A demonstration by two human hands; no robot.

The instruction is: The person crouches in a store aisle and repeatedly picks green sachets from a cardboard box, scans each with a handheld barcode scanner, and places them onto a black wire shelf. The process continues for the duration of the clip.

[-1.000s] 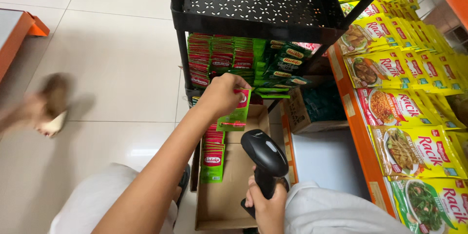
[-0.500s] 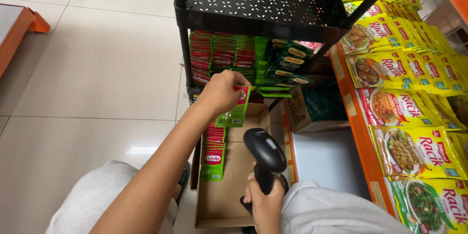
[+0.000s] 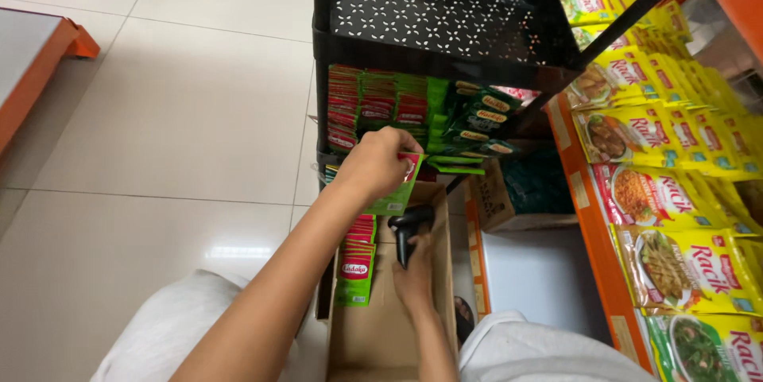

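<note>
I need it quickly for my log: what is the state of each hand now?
Left hand: closed, holding a green sachet.
Right hand: closed around the handle of a black handheld scanner, over the cardboard box.

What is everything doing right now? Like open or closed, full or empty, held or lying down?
left hand: shut on green sachets
green sachets: held, tilted, above the box
right hand: shut on black scanner
black scanner: held, head pointing up at the sachets
cardboard box: open, sachets stacked along its left side
black cart: top tray looks empty, lower tray packed with sachets
yellow packets: lying in rows on the orange shelf
</note>
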